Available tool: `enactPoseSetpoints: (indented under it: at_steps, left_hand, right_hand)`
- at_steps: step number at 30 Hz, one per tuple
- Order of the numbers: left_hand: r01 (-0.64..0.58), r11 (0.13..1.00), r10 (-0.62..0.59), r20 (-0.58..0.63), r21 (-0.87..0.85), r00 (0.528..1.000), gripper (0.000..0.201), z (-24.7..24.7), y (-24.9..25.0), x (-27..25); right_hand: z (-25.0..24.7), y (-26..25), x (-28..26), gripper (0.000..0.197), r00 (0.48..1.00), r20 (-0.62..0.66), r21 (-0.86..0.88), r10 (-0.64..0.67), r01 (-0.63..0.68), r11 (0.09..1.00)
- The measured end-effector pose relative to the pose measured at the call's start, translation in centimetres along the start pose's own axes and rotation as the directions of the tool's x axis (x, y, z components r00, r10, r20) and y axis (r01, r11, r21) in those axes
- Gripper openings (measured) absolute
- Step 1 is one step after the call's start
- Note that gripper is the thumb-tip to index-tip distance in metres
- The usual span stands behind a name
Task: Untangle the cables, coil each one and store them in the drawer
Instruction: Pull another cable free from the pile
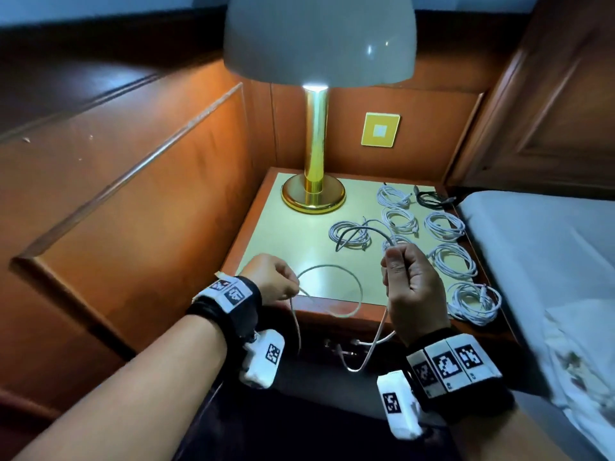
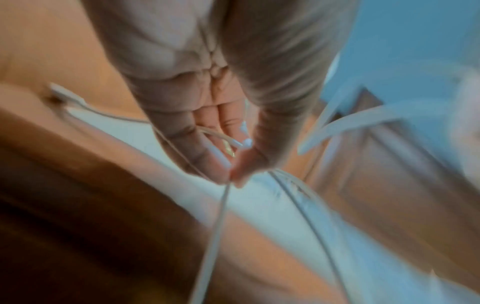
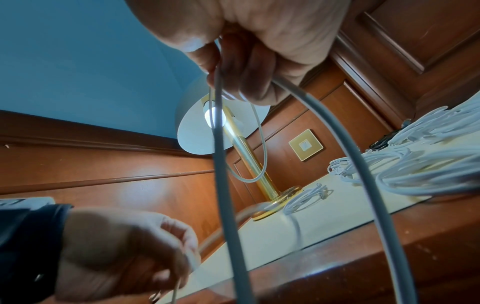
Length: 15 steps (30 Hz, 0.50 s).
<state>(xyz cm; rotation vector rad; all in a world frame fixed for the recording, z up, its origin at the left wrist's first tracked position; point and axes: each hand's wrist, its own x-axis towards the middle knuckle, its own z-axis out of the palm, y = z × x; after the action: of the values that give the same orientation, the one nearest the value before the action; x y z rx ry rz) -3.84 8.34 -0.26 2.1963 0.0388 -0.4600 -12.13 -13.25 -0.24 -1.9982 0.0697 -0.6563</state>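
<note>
A white cable (image 1: 332,287) loops above the surface's (image 1: 283,234) 6 o'clock edge, pinched by the left hand (image 1: 274,277) and gripped in the right hand (image 1: 411,287). Coiled cables (image 1: 452,261) lie at 3 o'clock, a brass lamp (image 1: 314,161) at 12, wood paneling (image 1: 149,194) around, a bed (image 1: 549,247) right.
</note>
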Motion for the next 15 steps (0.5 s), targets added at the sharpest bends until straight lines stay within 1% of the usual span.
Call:
enactPoseSetpoints:
  at_steps: [1,2,3,4,5,7,9,10,12,14,15]
  left_hand:
    - [-0.005,0.979,-0.002,-0.03,-0.205,1.0,0.021,-0.8,1.3,-0.1]
    - [-0.043,0.933,0.016,-0.077,-0.357,0.997,0.021,-1.9,2.9,-0.1]
    - [-0.105,0.895,0.046,-0.145,-0.434,0.988,0.02,-3.2,4.6,0.2]
    - [-0.183,0.869,0.085,-0.225,-0.459,0.971,0.02,-4.6,6.5,0.4]
    - [-0.269,0.855,0.131,-0.316,-0.443,0.94,0.021,-6.2,8.5,0.7]
    - [-0.419,0.838,0.228,-0.474,-0.349,0.85,0.021,-9.2,11.9,1.2]
    - [-0.52,0.834,0.34,-0.569,-0.186,0.749,0.019,-11.6,14.7,1.8]
    - [-0.544,0.835,0.397,-0.596,-0.082,0.698,0.019,-12.6,15.9,2.3]
    - [-0.545,0.833,0.478,-0.623,0.097,0.619,0.022,-13.6,17.2,3.0]
    - [-0.531,0.822,0.527,-0.625,0.203,0.576,0.017,-12.8,17.0,3.6]
    - [-0.522,0.816,0.55,-0.612,0.248,0.569,0.013,-11.6,16.4,3.9]
  right_hand:
    - [-0.3,-0.1,0.0,0.034,1.0,-0.015,0.006,-0.004,0.004,1.0]
    - [-0.6,-0.2,0.0,0.034,0.999,-0.031,0.017,-0.009,0.009,1.0]
    - [-0.9,-0.2,-0.1,0.032,0.999,-0.045,0.031,-0.016,0.017,0.999]
    - [-1.3,-0.2,-0.1,0.031,0.998,-0.054,0.047,-0.022,0.025,0.999]
    - [-1.6,-0.1,-0.1,0.029,0.998,-0.059,0.057,-0.024,0.027,0.998]
    - [-2.1,0.0,-0.2,0.027,0.997,-0.071,0.067,-0.024,0.028,0.997]
    - [-2.4,0.2,-0.3,0.026,0.996,-0.091,0.083,-0.024,0.032,0.996]
    - [-2.6,0.2,-0.2,0.025,0.995,-0.101,0.094,-0.021,0.031,0.995]
    - [-2.7,0.3,-0.1,0.022,0.994,-0.112,0.107,-0.015,0.027,0.994]
    - [-2.8,0.3,0.1,0.022,0.992,-0.124,0.103,-0.018,0.031,0.994]
    - [-2.8,0.3,0.2,0.022,0.992,-0.125,0.097,-0.023,0.035,0.995]
